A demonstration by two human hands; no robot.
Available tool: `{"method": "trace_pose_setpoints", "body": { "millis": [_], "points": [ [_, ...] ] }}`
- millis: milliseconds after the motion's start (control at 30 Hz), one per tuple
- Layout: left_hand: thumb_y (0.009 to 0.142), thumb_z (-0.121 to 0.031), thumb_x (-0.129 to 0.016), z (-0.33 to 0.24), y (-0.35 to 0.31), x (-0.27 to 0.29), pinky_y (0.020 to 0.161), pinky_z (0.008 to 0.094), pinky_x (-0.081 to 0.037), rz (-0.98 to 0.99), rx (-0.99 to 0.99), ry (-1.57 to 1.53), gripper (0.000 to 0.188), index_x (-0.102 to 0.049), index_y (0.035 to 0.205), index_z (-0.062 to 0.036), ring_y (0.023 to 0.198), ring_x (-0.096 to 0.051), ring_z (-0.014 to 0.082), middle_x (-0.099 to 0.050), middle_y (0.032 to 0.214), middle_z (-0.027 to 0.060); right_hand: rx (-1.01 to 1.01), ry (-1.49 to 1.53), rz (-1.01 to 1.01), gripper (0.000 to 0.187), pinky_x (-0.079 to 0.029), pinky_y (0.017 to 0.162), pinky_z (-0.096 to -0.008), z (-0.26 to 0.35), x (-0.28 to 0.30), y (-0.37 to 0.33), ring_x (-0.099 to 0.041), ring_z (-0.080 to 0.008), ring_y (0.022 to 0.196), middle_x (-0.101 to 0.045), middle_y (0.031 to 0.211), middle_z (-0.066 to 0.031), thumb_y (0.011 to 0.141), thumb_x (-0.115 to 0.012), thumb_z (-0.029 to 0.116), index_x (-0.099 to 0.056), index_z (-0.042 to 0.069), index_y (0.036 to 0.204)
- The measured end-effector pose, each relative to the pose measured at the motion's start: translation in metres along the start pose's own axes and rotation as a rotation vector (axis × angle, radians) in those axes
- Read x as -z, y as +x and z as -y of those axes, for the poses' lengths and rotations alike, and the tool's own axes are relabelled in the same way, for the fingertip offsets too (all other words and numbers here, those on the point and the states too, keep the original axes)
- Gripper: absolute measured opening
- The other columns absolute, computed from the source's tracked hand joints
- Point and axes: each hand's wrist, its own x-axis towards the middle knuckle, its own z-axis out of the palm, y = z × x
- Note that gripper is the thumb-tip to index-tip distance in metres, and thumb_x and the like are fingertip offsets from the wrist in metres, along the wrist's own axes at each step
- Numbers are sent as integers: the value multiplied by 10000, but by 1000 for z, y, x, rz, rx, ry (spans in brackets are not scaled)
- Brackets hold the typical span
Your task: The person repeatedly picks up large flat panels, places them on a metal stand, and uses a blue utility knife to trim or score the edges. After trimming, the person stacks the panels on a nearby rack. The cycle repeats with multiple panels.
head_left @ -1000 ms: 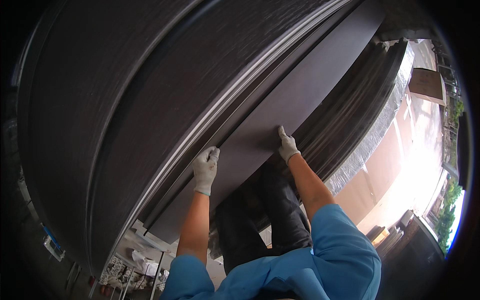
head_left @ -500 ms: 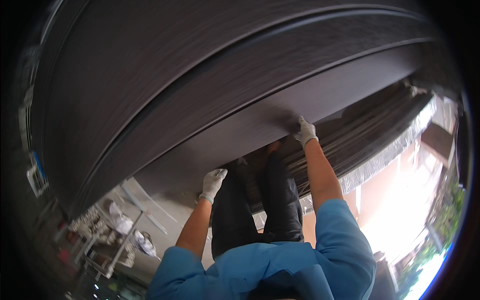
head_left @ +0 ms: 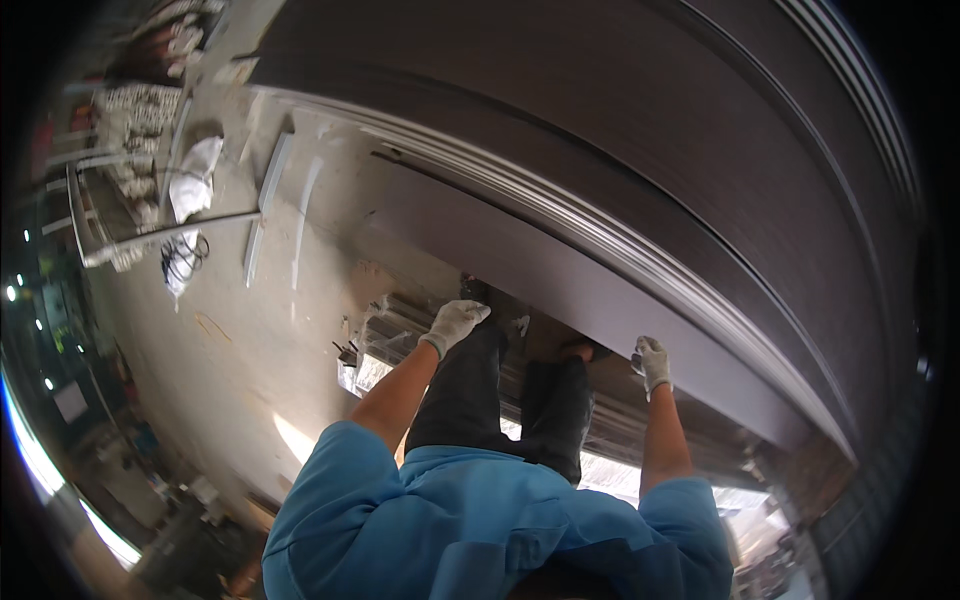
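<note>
My left hand [head_left: 457, 325], in a pale work glove, hovers above my left thigh with its fingers curled closed. No object shows in it, and it is apart from the panel edge. Gloved as well, my right hand [head_left: 652, 362] is closed at the near edge of a long, flat, dark grey-brown panel [head_left: 570, 275]; its fingertips are partly hidden. The panel runs slantwise from upper left to lower right. Beyond it rises a large dark board [head_left: 560, 70] with a grooved, ridged near edge.
Below the panel, by my legs, lies a stack of long dark boards [head_left: 640, 420] with plastic wrap. On the concrete floor [head_left: 220, 370] at left are metal strips [head_left: 268, 205], a white bag [head_left: 195, 180] and a metal frame [head_left: 90, 220] beside bundled material.
My view has swung round to the left, so the panel slants the other way and more floor shows. My left hand has come away from the panel edge; my right stays at it.
</note>
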Motion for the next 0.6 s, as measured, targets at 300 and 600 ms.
{"method": "trace_pose_setpoints", "body": {
  "millis": [300, 600],
  "points": [
    [941, -304, -650, 216, -13, 84, 856, 350, -527, -328, 105, -493, 278, -742, 1080, -81, 966, -705, 255, -742, 1026, 131, 1139, -1466, 375, 352, -491, 954, -368, 195, -258, -17, -632, -255, 1123, -676, 1185, -148, 926, -618, 279, -664, 64, 1201],
    [979, -201, -604, 277, -81, 18, 829, 266, -529, -395, 519, -907, 254, -721, 1107, -15, 897, -680, 119, -743, 967, 71, 1103, -1340, 542, 518, -465, 1026, -410, 318, -515, -97, -573, -324, 1226, -606, 1329, -137, 933, -614, 396, -566, 72, 1334]
  ]
}}
